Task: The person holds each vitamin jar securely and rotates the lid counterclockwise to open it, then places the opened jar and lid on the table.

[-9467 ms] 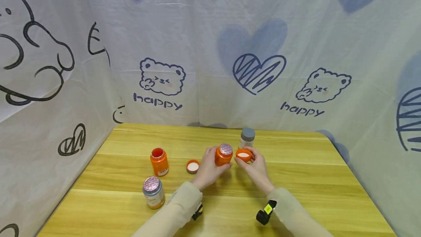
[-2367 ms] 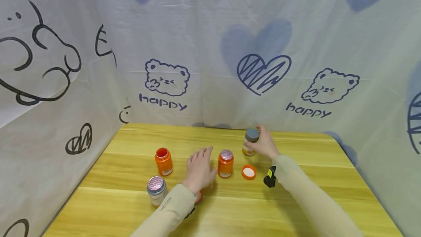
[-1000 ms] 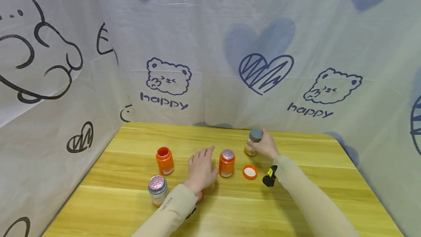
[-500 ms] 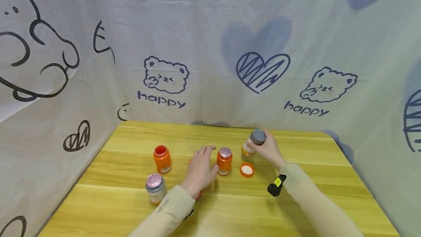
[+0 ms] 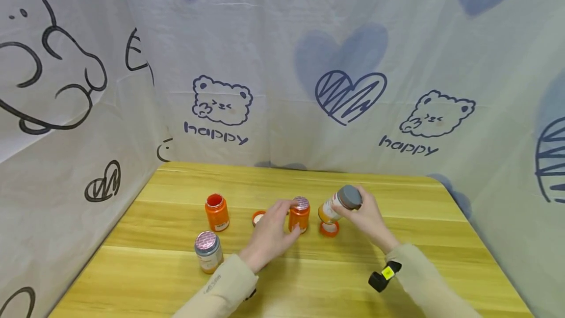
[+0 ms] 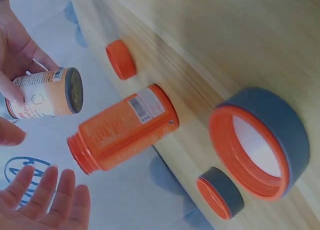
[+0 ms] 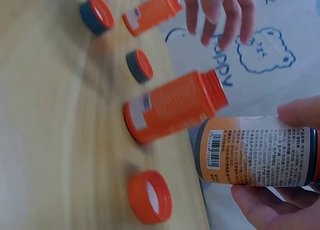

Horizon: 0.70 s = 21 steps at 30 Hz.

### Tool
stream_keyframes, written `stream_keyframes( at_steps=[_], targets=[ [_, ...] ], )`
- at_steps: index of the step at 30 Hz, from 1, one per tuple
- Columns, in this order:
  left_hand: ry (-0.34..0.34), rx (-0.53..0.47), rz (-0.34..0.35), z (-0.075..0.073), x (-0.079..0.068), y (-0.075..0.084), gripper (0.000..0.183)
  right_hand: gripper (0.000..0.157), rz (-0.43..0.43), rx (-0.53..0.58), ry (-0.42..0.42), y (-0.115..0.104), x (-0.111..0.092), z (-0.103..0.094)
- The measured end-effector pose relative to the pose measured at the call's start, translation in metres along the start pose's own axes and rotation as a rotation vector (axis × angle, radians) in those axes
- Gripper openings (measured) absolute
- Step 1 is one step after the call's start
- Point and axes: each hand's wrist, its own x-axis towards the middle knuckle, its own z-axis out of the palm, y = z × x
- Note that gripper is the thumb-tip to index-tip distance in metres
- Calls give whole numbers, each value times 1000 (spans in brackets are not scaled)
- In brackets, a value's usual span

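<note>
My right hand (image 5: pixel 364 217) grips a white-and-orange labelled bottle (image 7: pixel 255 150) with a grey cap (image 5: pixel 350 197). It is raised and tilted, its base toward the left, above an orange cap (image 5: pixel 329 229) lying inside up. Left of that cap stands an orange bottle (image 6: pixel 125 127), capless, with a foil seal (image 5: pixel 301 203) on its mouth. My left hand (image 5: pixel 271 234) holds nothing. Its fingers are spread and relaxed, overlapping the orange bottle in the head view but apart from it in both wrist views.
On the left stand an open orange bottle (image 5: pixel 217 216) and a foil-topped jar with a grey neck (image 5: pixel 208 254). Two grey caps with orange insides lie on the table, a nearer one (image 6: pixel 260 142) and a farther one (image 6: pixel 220 192). A printed cloth (image 5: pixel 282 63) hangs behind.
My right hand has lifted the grey-capped bottle off the table, tilted it and brought it nearer. My left hand has shifted slightly toward the middle orange bottle. Earlier, both hands separated that bottle and its cap.
</note>
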Motion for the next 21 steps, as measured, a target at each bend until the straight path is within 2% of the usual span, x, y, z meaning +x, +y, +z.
stream_keyframes(
  at_steps=[5,14,21],
  targets=[
    [-62,-29,75,1,-2,8,48,57,6,24,-59,0,-21,1],
    [-172,33,110,11,-9,17,57,54,11,95,-160,3,-45,13],
    [-260,40,71,21,-18,15,61,56,17,185,-220,4,-56,23]
  ],
)
